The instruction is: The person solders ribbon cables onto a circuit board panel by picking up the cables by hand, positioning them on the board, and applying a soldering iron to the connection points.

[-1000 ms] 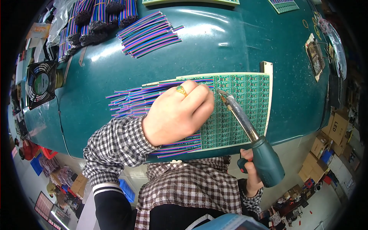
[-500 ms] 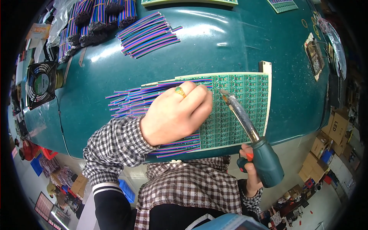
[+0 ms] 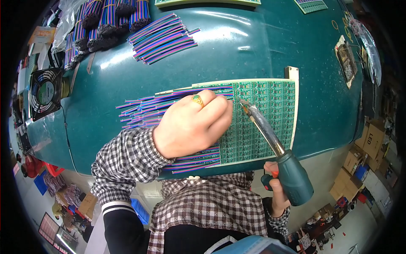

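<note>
"Where does the circuit board [image 3: 247, 139] stand?"
"On the table [image 3: 330, 106], wires [image 3: 146, 108] lining its left part, right columns [image 3: 283, 101] bare."
"Hands?"
"Right hand [image 3: 278, 195] grips a soldering iron [image 3: 270, 136]; left hand [image 3: 190, 125] curls over wires, its hold hidden."

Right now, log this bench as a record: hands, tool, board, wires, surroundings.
Left hand: over the wires and board, ring on, fingertips hidden
Right hand: holds the iron by its green handle
Iron tip: just right of the left hand, over the board; contact unclear
Board: green, wires along its left part
Far side: wire pile, tied bundles
Table's left: fan
</note>
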A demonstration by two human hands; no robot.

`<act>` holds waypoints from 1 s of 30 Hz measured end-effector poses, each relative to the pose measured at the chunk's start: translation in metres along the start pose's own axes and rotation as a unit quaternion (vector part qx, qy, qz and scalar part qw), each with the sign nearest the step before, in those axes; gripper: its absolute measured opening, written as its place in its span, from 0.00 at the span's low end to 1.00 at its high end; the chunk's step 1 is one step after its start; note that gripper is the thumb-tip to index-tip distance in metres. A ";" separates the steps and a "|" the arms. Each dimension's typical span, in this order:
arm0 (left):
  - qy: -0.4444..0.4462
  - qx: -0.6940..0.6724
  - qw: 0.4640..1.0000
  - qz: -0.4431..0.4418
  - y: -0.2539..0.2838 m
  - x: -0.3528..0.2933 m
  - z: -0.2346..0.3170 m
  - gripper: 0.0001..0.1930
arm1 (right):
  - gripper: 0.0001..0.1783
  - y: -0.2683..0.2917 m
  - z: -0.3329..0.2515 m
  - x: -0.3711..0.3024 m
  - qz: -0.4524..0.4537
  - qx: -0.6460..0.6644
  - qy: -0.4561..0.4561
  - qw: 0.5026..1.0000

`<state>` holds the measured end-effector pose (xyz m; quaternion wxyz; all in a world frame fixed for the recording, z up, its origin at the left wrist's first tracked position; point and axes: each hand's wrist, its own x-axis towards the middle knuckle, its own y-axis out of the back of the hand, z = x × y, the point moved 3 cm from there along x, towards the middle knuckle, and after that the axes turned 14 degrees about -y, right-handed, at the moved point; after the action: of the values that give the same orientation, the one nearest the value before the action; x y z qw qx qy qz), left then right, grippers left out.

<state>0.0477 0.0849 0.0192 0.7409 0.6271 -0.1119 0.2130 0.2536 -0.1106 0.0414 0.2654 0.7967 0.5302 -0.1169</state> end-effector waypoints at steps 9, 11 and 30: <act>0.035 -0.041 0.998 -0.014 -0.001 -0.001 -0.002 0.20 | 0.35 0.000 0.004 -0.002 0.007 0.023 -0.032 0.999; 0.036 -0.039 0.999 -0.006 -0.001 -0.001 -0.002 0.20 | 0.35 0.001 0.004 -0.002 0.003 0.004 -0.017 1.000; 0.020 -0.033 0.999 -0.034 -0.001 0.001 0.000 0.20 | 0.32 -0.001 0.005 -0.001 0.005 -0.013 -0.019 1.000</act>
<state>0.0486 0.0851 0.0186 0.7704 0.6010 -0.0823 0.1962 0.2529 -0.1134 0.0374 0.2863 0.7933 0.5228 -0.1239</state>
